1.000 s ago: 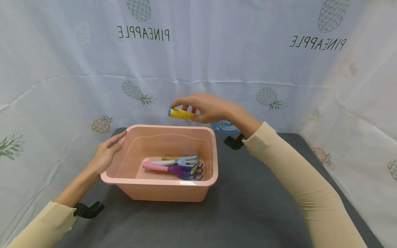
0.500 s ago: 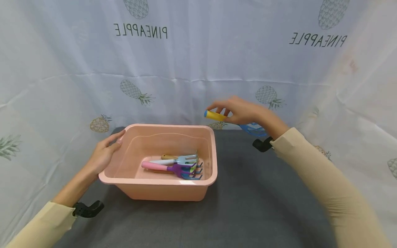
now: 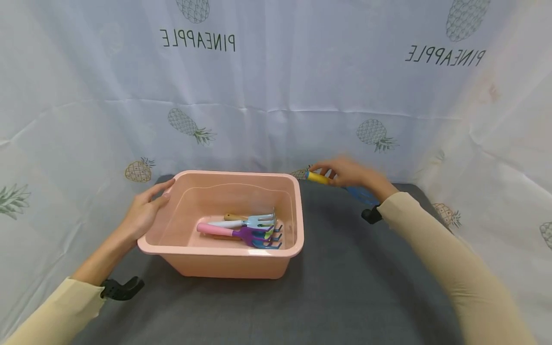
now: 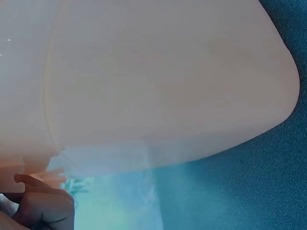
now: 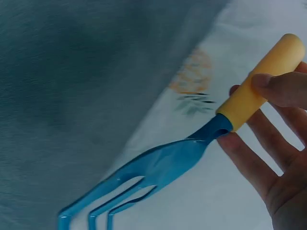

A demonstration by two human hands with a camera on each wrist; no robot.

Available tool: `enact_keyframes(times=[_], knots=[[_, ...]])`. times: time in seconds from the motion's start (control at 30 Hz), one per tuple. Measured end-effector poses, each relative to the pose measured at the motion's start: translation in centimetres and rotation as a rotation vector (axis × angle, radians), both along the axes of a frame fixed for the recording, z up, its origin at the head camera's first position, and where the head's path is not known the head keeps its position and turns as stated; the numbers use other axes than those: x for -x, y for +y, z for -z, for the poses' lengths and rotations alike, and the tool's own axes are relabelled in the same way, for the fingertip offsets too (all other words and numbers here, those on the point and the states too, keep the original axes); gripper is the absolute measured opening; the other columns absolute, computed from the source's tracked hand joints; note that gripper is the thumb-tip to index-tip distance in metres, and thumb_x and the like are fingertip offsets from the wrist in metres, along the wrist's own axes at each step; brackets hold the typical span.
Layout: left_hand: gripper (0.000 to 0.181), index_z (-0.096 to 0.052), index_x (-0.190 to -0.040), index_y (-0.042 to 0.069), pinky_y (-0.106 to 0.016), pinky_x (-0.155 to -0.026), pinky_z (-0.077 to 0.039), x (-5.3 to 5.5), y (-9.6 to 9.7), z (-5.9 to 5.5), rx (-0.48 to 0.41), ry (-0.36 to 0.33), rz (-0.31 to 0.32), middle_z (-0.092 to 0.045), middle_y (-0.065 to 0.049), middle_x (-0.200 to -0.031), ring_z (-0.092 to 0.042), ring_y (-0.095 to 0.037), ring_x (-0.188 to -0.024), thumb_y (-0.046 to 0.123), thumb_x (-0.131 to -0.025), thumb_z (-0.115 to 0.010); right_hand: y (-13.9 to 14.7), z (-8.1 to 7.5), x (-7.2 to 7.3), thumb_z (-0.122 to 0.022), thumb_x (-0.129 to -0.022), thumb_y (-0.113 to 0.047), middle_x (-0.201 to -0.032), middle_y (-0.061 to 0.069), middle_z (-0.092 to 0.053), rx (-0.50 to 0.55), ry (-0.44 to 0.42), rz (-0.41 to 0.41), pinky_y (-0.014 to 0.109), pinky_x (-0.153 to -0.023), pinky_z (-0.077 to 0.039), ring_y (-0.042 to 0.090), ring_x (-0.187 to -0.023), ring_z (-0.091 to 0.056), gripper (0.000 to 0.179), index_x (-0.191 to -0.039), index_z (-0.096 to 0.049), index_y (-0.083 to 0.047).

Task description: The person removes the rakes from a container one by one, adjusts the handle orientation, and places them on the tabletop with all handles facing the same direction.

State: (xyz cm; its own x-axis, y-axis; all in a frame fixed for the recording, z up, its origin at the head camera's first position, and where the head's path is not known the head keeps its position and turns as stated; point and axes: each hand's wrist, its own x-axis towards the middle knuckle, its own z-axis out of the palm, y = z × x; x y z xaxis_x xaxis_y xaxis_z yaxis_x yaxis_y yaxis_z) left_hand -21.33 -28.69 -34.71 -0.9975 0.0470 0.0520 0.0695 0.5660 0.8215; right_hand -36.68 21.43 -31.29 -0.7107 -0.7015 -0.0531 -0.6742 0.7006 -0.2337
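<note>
My right hand (image 3: pixel 347 173) holds a small hand rake (image 5: pixel 163 165) by its yellow handle (image 5: pixel 264 81), thumb on one side and fingers on the other. The rake's blue tines angle downward in the right wrist view. It is right of the pink plastic tub (image 3: pixel 224 263), over the back of the table. At the tub's left rim rests my left hand (image 3: pixel 146 213), with its thumb at the inner edge and its fingers along the outside. Inside the tub lie several more hand rakes, among them a purple one with a pink handle (image 3: pixel 215 230) and a light blue one (image 3: pixel 258 221).
The tub stands on a dark grey table (image 3: pixel 345 287). A white curtain (image 3: pixel 276 72) printed with pineapples hangs behind the table and down both sides. Black wrist mounts (image 3: pixel 122 289) stick out from both sleeves.
My right hand has carried the yellow-handled rake from above the tub's back rim to the right, then lower toward the table. The left hand and the tub stay in place.
</note>
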Motion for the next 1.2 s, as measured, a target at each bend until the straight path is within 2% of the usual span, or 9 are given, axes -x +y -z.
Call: enact_keyframes(times=[0.2,0.3,0.43,0.53,0.73,0.97,1.1,1.2], knots=[[0.053,-0.029,-0.153,0.022,-0.017,-0.073,-0.052,-0.1,0.0,0.0,-0.018,0.004,-0.019,-0.035,-0.023,-0.151,-0.059,0.001,-0.1,0.041,-0.104,-0.035,0.3,3.7,1.0,-0.063,-0.083,0.005,-0.11,0.011,-0.07,-0.033,0.048,0.005,0.039,-0.076,-0.057,0.025,-0.089,-0.071,0.059,-0.134,-0.058,-0.024],[0.054,-0.028,-0.153,0.023,-0.018,-0.073,-0.053,0.0,0.1,-0.1,-0.019,-0.001,-0.016,-0.034,-0.023,-0.152,-0.06,-0.001,-0.101,0.043,-0.103,-0.035,0.6,5.4,1.3,-0.064,-0.083,0.005,-0.108,0.011,-0.07,-0.042,0.065,-0.006,0.04,-0.076,-0.057,0.025,-0.087,-0.07,0.055,-0.132,-0.06,-0.02],[0.054,-0.027,-0.153,0.023,-0.019,-0.074,-0.053,0.0,0.1,0.0,-0.012,-0.005,-0.01,-0.034,-0.023,-0.152,-0.061,-0.016,-0.11,0.043,-0.104,-0.034,0.6,7.2,1.5,-0.062,-0.084,0.004,-0.113,0.008,-0.069,-0.049,0.054,0.007,0.043,-0.082,-0.055,0.025,-0.091,-0.068,0.053,-0.131,-0.06,-0.02],[0.054,-0.027,-0.153,0.023,-0.019,-0.074,-0.053,-0.1,0.0,0.0,-0.01,-0.008,-0.009,-0.036,-0.023,-0.151,-0.062,-0.014,-0.108,0.042,-0.104,-0.034,0.3,8.1,1.3,-0.061,-0.085,0.005,-0.118,0.007,-0.067,-0.032,0.007,0.028,0.044,-0.086,-0.054,0.026,-0.097,-0.067,0.054,-0.132,-0.059,-0.021],[0.053,-0.028,-0.153,0.022,-0.018,-0.073,-0.053,0.0,0.0,0.0,-0.023,0.001,-0.006,-0.036,-0.023,-0.151,-0.059,0.003,-0.099,0.041,-0.104,-0.035,0.0,9.6,1.2,-0.054,-0.087,0.007,-0.12,0.007,-0.065,-0.036,-0.059,0.046,0.043,-0.086,-0.054,0.025,-0.102,-0.064,0.056,-0.135,-0.057,-0.021],[0.052,-0.029,-0.153,0.021,-0.016,-0.073,-0.052,0.0,0.2,0.0,-0.037,0.008,-0.014,-0.034,-0.023,-0.151,-0.057,0.008,-0.097,0.04,-0.104,-0.035,0.1,10.3,1.4,-0.051,-0.09,0.007,-0.104,0.002,-0.067,-0.08,-0.021,0.036,0.039,-0.075,-0.051,0.018,-0.086,-0.062,0.054,-0.131,-0.059,-0.026],[0.052,-0.03,-0.152,0.021,-0.016,-0.074,-0.052,-0.1,0.3,-0.1,-0.029,0.011,-0.023,-0.033,-0.022,-0.153,-0.056,0.006,-0.098,0.04,-0.104,-0.035,0.1,10.7,1.4,-0.053,-0.09,0.004,-0.101,0.001,-0.065,-0.099,-0.028,0.047,0.038,-0.074,-0.05,0.016,-0.085,-0.059,0.052,-0.129,-0.06,-0.029],[0.053,-0.029,-0.153,0.022,-0.016,-0.074,-0.052,-0.1,0.3,-0.1,-0.028,-0.002,-0.021,-0.034,-0.022,-0.152,-0.059,-0.004,-0.105,0.041,-0.104,-0.034,0.0,11.1,1.5,-0.055,-0.089,0.002,-0.103,0.002,-0.064,-0.123,-0.045,0.062,0.04,-0.075,-0.05,0.018,-0.088,-0.058,0.052,-0.13,-0.059,-0.031]])
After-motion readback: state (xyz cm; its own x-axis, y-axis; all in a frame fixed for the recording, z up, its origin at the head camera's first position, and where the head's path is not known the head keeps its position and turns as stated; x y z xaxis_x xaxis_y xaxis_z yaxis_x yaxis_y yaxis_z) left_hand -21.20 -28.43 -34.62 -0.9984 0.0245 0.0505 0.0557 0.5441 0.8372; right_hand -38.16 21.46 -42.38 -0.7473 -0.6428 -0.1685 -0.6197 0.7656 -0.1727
